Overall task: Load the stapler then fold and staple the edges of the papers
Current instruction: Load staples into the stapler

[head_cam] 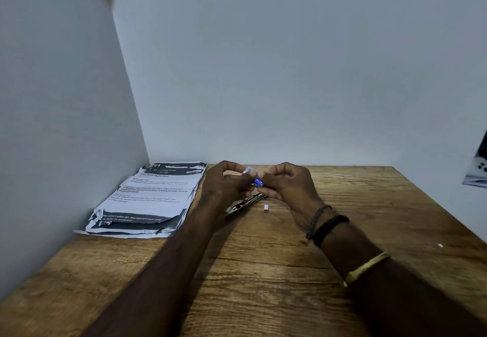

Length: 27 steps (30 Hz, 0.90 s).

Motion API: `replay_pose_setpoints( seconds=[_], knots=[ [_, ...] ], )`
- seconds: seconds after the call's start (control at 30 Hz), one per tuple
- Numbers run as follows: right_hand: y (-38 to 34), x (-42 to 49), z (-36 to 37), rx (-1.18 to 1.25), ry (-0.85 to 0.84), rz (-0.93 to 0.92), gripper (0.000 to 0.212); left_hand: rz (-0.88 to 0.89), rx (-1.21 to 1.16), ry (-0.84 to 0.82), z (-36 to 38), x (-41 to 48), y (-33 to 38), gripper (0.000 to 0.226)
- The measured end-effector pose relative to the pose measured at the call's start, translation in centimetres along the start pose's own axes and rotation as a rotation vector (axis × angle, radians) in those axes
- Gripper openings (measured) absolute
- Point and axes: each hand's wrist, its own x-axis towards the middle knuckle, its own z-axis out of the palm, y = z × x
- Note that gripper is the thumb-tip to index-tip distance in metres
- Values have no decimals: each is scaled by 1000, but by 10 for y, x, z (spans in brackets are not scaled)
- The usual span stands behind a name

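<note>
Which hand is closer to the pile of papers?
Left. The left hand is just right of the papers; the right hand is farther right, past the small blue box both hands pinch.

dim, soft light; edges warped, slight blur.

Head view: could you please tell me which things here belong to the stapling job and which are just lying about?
Job: staple box, stapler, papers, small silvery strip, probably staples.
Lying about: white scrap, black-and-white object at right edge.
</note>
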Motion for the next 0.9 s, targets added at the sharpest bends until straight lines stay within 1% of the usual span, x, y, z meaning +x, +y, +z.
replay_pose_setpoints(
  seconds=[0.07,0.2,0.37,0.5,0.67,0.8,0.9],
  knots=[
    [1,0,0,5,-10,7,20,4,-7,25,-1,2,-1,23],
    [0,1,-1,23,-31,23,23,-14,-42,44,-4,8,-3,20],
    [1,1,-3,4,-89,38,7,-55,-114,75,-10,14,-4,15],
    [0,0,-2,15,-117,37,9,-53,-123,97,-14,16,-3,16],
    [-2,0,-3,52,-92,43,8,-58,-116,58,-16,17,-3,11],
    [-2,-1,-3,24,-81,27,20,-70,-115,47,-17,17,-4,14],
    [-1,-1,-4,-6,-89,20,15,-80,-98,39,-17,16,-4,15]
  ],
)
